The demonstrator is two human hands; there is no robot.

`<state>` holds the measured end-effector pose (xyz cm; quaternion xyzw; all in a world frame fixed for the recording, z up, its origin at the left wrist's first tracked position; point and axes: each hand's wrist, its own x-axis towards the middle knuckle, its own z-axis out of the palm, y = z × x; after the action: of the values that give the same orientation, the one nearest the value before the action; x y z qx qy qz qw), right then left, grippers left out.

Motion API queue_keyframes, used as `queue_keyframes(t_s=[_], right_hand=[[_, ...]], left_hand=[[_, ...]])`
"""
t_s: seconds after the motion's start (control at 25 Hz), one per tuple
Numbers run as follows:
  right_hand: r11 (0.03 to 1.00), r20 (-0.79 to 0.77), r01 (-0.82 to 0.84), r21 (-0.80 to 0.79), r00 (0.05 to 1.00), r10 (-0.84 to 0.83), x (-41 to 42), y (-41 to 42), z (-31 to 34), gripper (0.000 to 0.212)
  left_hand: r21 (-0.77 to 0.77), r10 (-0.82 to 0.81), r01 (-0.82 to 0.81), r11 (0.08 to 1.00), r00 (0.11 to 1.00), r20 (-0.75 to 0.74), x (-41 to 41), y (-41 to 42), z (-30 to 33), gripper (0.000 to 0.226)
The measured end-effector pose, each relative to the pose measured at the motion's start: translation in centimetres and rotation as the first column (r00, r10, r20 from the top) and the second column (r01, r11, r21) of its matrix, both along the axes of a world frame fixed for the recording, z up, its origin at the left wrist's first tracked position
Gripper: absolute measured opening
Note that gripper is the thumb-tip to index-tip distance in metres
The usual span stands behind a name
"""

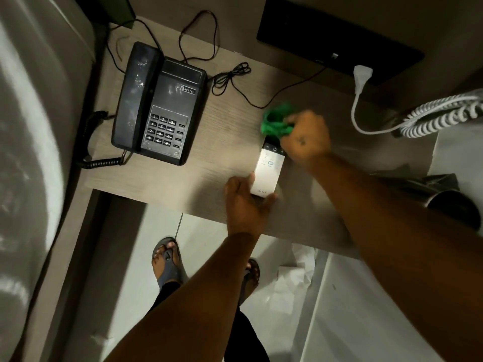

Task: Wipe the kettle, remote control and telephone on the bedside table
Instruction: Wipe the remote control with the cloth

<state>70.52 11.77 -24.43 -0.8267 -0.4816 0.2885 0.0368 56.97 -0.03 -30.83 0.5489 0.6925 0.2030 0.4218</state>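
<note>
A white remote control (pixel 268 169) lies on the wooden bedside table (pixel 214 163), near its front edge. My left hand (pixel 244 205) grips the remote's near end. My right hand (pixel 307 138) holds a bunched green cloth (pixel 277 122) against the remote's far, dark end. A black desk telephone (pixel 159 105) with its handset in the cradle sits at the table's left, smeared with pale marks. No kettle body is visible; a dark round object (pixel 454 210) shows at the right, behind my right forearm.
Thin black cables (pixel 230 79) loop across the table behind the phone. A white plug and cord (pixel 362 77) and a white coiled cord (pixel 441 113) lie at the right. A dark panel (pixel 339 35) is at the back. The bed (pixel 28 152) borders the left.
</note>
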Motion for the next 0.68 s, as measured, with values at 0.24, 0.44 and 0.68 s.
queue_keyframes(t_s=[0.24,0.44,0.68], right_hand=[[0.996,0.023,-0.082,0.018,0.996,0.082,-0.9,-2.6,-0.8,0.046],[0.990,-0.072,-0.131,0.049,0.988,0.134,-3.0,-9.9,-1.3,0.043],[0.995,0.110,-0.043,0.095,0.993,0.032,-1.6,-2.2,-0.8,0.044]], left_hand=[[-0.009,-0.005,0.005,1.000,1.000,-0.030,0.0,0.0,-0.5,0.058],[0.043,-0.043,0.042,0.998,0.999,0.000,-0.4,-0.2,-0.5,0.027],[0.023,0.002,-0.003,1.000,0.999,0.034,-0.2,-0.1,-0.5,0.060]])
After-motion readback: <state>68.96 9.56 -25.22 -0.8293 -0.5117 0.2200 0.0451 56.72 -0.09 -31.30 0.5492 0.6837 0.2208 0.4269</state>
